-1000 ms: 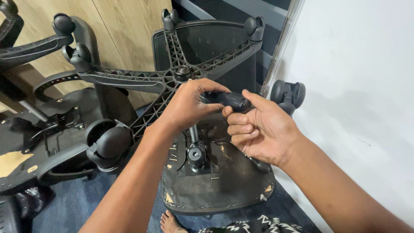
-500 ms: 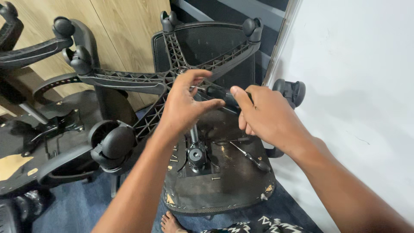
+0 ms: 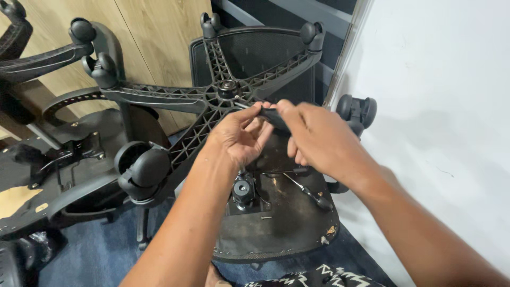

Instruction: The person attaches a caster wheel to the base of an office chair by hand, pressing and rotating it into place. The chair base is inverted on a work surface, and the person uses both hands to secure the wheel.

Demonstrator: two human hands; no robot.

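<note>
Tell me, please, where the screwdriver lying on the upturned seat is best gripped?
Grip the screwdriver by its thick dark handle, the end nearest the seat's right edge, coming from above. It lies flat and free there, while its thin shaft runs back toward the right hand.

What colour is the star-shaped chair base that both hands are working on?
Black, seen in the head view: the ribbed chair base.
</note>
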